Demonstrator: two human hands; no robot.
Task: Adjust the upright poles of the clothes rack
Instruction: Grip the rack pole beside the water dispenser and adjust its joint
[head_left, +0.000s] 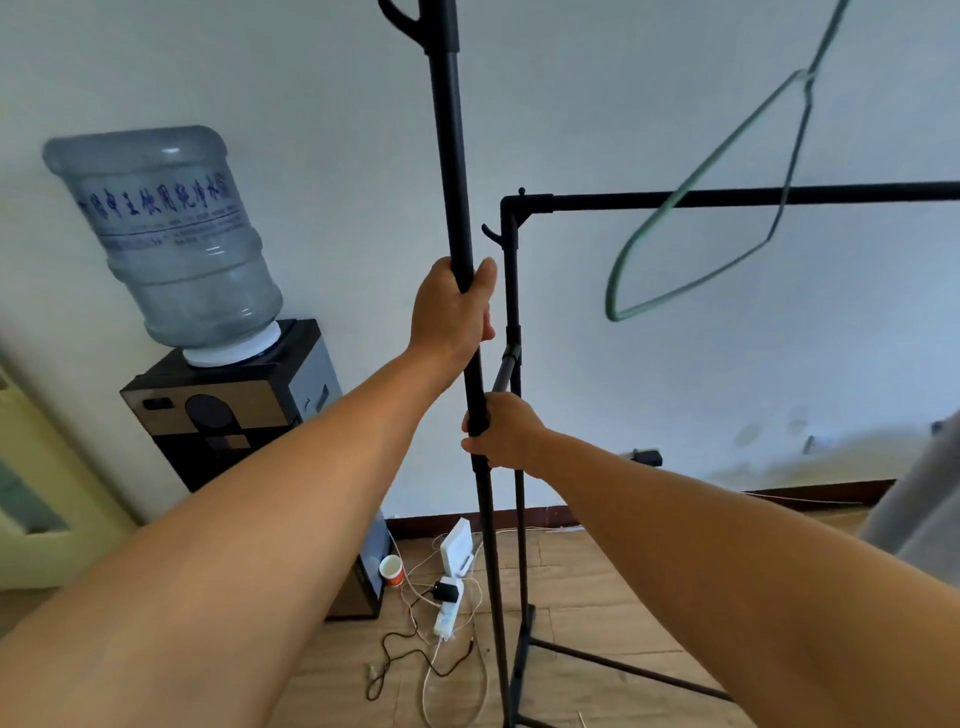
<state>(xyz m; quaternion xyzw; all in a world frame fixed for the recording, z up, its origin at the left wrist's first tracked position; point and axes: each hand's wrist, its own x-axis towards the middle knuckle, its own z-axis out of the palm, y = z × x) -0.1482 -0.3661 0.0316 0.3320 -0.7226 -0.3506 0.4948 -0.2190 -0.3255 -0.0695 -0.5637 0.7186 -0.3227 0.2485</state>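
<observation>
The near upright pole of the black clothes rack runs from the top of the view down to the floor, with a hook at its top. My left hand is wrapped around its upper tube at mid height. Below it, my right hand grips the same pole at its joint collar. Just behind stands the far upright pole, which joins a horizontal bar running off to the right. A green wire hanger hangs in front of that bar.
A water dispenser with a large bottle stands at the left against the wall. On the wooden floor lie a power strip, tangled cables, a white box and a paper cup. Grey fabric shows at the right edge.
</observation>
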